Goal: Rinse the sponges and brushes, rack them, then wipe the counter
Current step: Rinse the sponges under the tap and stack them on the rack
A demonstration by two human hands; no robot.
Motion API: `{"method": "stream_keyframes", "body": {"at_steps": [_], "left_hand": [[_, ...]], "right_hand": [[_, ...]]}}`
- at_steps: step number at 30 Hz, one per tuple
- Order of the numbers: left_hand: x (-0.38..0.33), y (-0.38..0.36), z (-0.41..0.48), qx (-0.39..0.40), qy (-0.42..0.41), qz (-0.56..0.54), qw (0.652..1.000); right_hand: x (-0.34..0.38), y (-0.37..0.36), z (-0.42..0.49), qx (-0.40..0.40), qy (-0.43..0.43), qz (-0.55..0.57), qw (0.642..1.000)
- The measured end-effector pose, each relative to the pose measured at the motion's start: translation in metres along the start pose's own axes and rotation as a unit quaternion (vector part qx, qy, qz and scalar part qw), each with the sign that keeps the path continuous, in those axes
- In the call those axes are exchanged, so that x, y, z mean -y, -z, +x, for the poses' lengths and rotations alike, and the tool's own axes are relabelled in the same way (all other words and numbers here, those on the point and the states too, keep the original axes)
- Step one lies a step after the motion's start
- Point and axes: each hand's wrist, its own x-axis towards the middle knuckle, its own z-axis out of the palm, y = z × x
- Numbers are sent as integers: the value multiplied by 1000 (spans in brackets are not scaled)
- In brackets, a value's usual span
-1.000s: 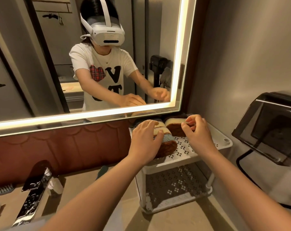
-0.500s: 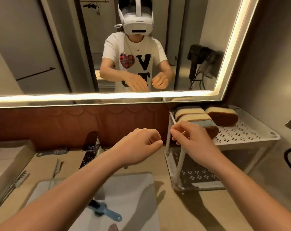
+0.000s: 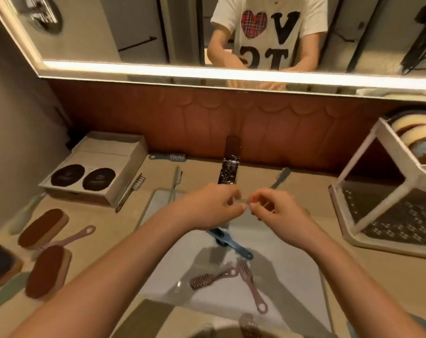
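Observation:
Both of my hands hover over the white sink [image 3: 292, 254], just in front of the chrome faucet [image 3: 227, 172]. My left hand [image 3: 214, 208] and my right hand [image 3: 272, 211] have curled fingers, with fingertips almost meeting; I see nothing held in either. Under them in the basin lie a blue brush [image 3: 231, 241] and two pink brushes [image 3: 252, 286]. Brown-topped sponges [image 3: 43, 228] lie on the counter at the left beside a pink brush [image 3: 73, 236]. At the right, a white rack [image 3: 353, 172] carries several sponges [image 3: 416, 135] on its top shelf.
A cardboard box [image 3: 119, 164] with two dark discs sits at the back left. Thin brushes [image 3: 131, 190] and a blue brush [image 3: 168, 157] lie behind the sink by the brown backsplash. Above is a lit mirror [image 3: 158, 32]. The rack's lower shelf [image 3: 397, 220] holds nothing.
My hands left the sponges on the rack's top shelf and moved left to the space over the sink. My view swung left and down, so the left counter now shows.

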Motion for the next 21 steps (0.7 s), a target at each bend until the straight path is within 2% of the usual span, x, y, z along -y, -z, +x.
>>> {"method": "stream_keyframes", "body": {"at_steps": [5, 12, 17, 21], "left_hand": [[71, -15, -33, -2, 64, 12, 998], [171, -53, -97, -12, 181, -58, 982], [232, -77, -138, -83, 298, -78, 948], [278, -96, -166, -158, 403, -51, 900]], "right_hand": [[17, -64, 8, 68, -11, -13, 998], [40, -155, 22, 155, -9, -9, 988], [50, -207, 19, 206, -34, -15, 978], [59, -241, 7, 243, -46, -17, 969]]}}
